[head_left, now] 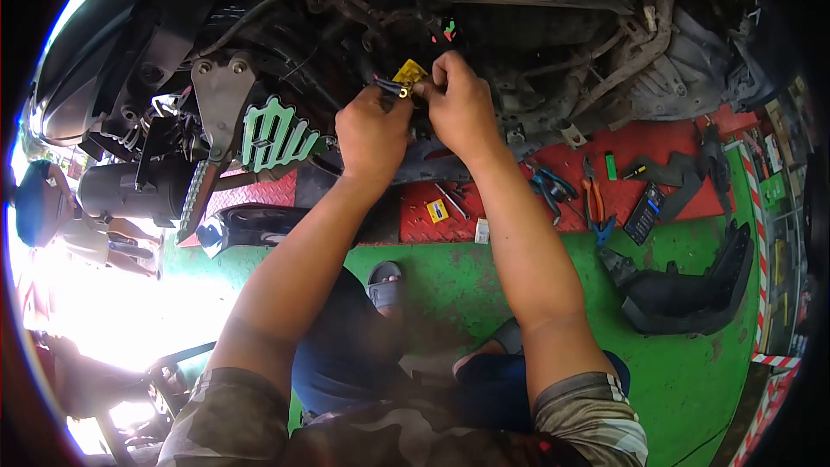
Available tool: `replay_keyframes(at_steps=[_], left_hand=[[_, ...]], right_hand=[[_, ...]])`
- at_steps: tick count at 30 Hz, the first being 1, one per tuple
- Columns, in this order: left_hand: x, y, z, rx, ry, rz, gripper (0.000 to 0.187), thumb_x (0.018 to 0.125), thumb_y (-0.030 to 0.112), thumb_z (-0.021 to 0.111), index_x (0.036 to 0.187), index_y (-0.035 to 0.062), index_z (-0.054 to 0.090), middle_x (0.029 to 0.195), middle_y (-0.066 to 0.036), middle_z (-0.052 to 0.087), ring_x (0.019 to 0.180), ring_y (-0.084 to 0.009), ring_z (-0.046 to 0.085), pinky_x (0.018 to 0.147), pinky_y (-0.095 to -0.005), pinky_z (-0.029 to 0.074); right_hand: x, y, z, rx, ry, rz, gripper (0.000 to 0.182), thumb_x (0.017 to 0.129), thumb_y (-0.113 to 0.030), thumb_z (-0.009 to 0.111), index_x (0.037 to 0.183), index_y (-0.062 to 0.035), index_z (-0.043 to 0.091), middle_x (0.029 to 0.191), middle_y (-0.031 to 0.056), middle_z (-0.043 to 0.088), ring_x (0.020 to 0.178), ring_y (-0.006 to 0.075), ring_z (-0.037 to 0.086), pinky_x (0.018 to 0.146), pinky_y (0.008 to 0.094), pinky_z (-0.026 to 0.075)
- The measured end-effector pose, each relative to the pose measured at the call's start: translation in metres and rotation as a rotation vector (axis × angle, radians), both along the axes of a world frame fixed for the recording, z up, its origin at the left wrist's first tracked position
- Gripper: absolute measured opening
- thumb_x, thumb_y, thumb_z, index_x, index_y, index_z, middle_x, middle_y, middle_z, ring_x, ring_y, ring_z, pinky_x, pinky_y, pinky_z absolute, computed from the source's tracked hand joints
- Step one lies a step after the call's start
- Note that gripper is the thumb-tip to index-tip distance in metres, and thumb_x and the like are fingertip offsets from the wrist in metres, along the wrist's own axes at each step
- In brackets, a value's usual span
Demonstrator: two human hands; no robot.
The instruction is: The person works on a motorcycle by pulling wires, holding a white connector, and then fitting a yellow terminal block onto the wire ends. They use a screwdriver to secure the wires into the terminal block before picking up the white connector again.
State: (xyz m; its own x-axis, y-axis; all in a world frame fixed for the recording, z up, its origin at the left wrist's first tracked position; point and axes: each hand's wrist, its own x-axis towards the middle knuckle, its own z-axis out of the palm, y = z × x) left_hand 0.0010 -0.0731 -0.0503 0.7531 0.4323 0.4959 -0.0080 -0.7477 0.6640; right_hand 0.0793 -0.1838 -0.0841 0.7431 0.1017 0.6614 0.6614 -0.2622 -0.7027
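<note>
Both hands are raised close together at the underside of a dark vehicle frame (596, 0). My left hand (373, 134) has its fingers closed round a dark wire (391, 85) that ends in a small brass-coloured ring (404, 92). Just right of the ring, my right hand (458, 104) is closed in a pinch; what lies between its fingertips is too small to make out. A yellow piece (409, 72) shows behind the fingertips of both hands. Left of my left hand is a light green ribbed part (275, 137).
Pliers with orange handles (593, 201), teal-handled pliers (549, 188), a yellow box (438, 211) and a black bit case (643, 214) lie on a red platform (363, 227). A black plastic cover (683, 294) rests on the green floor (450, 285). Another person (52, 203) is at the far left.
</note>
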Motion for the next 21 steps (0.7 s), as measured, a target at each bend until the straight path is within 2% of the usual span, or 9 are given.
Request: replay_keyframes(at_steps=[3, 5, 12, 14, 15, 17, 21], left_hand=[[-0.002, 0.001, 0.004, -0.063, 0.028, -0.024, 0.028, 0.089, 0.024, 0.073, 0.083, -0.0030, 0.071, 0.067, -0.011, 0.071, 0.055, -0.0184, 0.068, 0.056, -0.0336, 0.053], [0.000, 0.001, 0.004, -0.244, 0.067, -0.063, 0.025, 0.089, 0.019, 0.073, 0.084, -0.0047, 0.071, 0.060, -0.011, 0.068, 0.052, -0.0200, 0.070, 0.050, -0.0329, 0.053], [0.000, 0.005, 0.009, -0.338, 0.140, -0.113, 0.027, 0.092, 0.021, 0.074, 0.087, -0.0046, 0.071, 0.061, -0.008, 0.067, 0.049, -0.0157, 0.066, 0.047, -0.0301, 0.050], [0.000, 0.005, 0.011, -0.390, 0.179, -0.124, 0.027, 0.093, 0.023, 0.074, 0.088, -0.0036, 0.071, 0.061, -0.007, 0.066, 0.049, -0.0138, 0.064, 0.047, -0.0288, 0.049], [0.000, 0.006, 0.011, -0.389, 0.180, -0.128, 0.027, 0.093, 0.023, 0.074, 0.088, -0.0036, 0.071, 0.061, -0.007, 0.066, 0.049, -0.0138, 0.064, 0.047, -0.0288, 0.049], [-0.001, 0.006, 0.012, -0.370, 0.196, -0.122, 0.026, 0.093, 0.022, 0.074, 0.088, -0.0030, 0.071, 0.061, -0.006, 0.065, 0.049, -0.0130, 0.063, 0.047, -0.0281, 0.048], [-0.003, 0.003, 0.017, -0.363, 0.205, -0.126, 0.025, 0.093, 0.021, 0.073, 0.087, -0.0027, 0.070, 0.061, -0.006, 0.065, 0.048, -0.0129, 0.062, 0.046, -0.0284, 0.047]], right_hand=[[0.001, 0.000, 0.005, 0.019, 0.138, 0.034, 0.028, 0.085, -0.004, 0.079, 0.090, -0.0023, 0.052, 0.075, 0.0148, 0.062, 0.067, 0.0318, 0.065, 0.064, 0.0400, 0.049], [0.001, 0.001, 0.007, 0.049, 0.227, 0.042, 0.028, 0.084, -0.007, 0.081, 0.092, -0.0017, 0.054, 0.076, 0.0158, 0.064, 0.070, 0.0317, 0.065, 0.066, 0.0409, 0.049], [0.004, -0.006, 0.018, -0.050, 0.321, -0.047, 0.032, 0.080, -0.016, 0.086, 0.090, 0.0002, 0.059, 0.079, 0.0169, 0.067, 0.073, 0.0312, 0.066, 0.069, 0.0405, 0.050], [0.004, -0.008, 0.019, -0.017, 0.368, -0.041, 0.030, 0.080, -0.016, 0.086, 0.091, 0.0014, 0.066, 0.081, 0.0141, 0.070, 0.074, 0.0263, 0.068, 0.069, 0.0378, 0.051], [0.007, -0.008, 0.016, -0.015, 0.368, -0.046, 0.030, 0.080, -0.016, 0.086, 0.091, 0.0014, 0.066, 0.081, 0.0141, 0.070, 0.074, 0.0263, 0.068, 0.069, 0.0378, 0.051], [0.014, -0.006, 0.010, 0.093, 0.525, 0.091, 0.027, 0.081, -0.017, 0.086, 0.092, 0.0024, 0.071, 0.083, 0.0118, 0.073, 0.075, 0.0204, 0.068, 0.070, 0.0348, 0.052], [0.009, -0.011, 0.012, 0.098, 0.497, 0.138, 0.025, 0.083, -0.016, 0.085, 0.096, 0.0027, 0.075, 0.083, 0.0102, 0.075, 0.075, 0.0170, 0.068, 0.071, 0.0325, 0.052]])
